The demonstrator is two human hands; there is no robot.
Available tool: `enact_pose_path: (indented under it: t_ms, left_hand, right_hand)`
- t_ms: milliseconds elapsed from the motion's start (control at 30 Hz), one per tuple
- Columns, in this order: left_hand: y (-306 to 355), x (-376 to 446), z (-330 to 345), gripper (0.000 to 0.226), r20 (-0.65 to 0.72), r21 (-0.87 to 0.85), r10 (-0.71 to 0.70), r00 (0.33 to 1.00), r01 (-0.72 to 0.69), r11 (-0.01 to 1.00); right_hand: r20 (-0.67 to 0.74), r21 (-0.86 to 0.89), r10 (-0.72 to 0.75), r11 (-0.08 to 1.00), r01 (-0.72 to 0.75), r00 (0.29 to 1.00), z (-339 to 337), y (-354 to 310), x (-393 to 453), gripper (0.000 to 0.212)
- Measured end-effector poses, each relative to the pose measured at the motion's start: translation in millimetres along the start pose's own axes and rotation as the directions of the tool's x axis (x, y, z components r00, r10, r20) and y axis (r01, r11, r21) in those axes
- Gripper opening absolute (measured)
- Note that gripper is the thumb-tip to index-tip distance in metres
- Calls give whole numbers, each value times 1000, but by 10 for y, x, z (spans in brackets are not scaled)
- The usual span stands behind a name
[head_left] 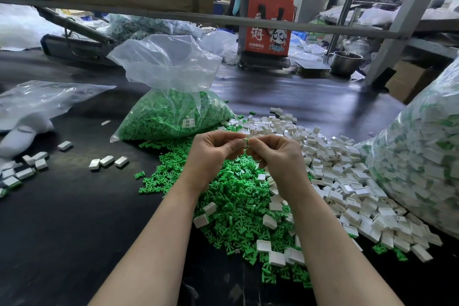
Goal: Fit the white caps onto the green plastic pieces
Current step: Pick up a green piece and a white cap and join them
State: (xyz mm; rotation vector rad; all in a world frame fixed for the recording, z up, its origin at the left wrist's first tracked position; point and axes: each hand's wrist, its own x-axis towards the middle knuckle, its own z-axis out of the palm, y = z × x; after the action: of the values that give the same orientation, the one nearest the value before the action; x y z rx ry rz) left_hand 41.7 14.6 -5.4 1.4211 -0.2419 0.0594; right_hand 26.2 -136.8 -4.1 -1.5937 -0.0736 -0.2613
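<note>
Mid-fit at centre frame: left hand [211,154] and right hand [275,156] meeting fingertip to fingertip, pinched shut on a small green plastic piece [246,143]; any white cap between them too hidden to tell. Below, loose heap of green plastic pieces [236,206] on the dark table [74,218]; right of centre, pile of white rectangular caps [335,169]. Next, probably: square alignment, firm push, then set-down.
</note>
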Motion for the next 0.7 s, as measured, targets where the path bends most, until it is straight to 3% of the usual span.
enact_pose_path:
  t_ms: [167, 300, 700]
  left_hand:
    - [8, -4, 10, 13, -3, 61, 29, 1000, -29, 998]
    - [8, -2, 38, 14, -36, 111, 93, 995, -88, 990]
    - [-28, 0, 4, 21, -2, 197, 155, 988, -151, 969]
  right_hand:
    - [21, -64, -21, 998, 22, 1000, -11, 1, -1, 10]
    - [10, -16, -46, 999, 46, 999, 17, -7, -1, 8]
    - [3, -3, 51, 999, -51, 999, 33, 54, -13, 10]
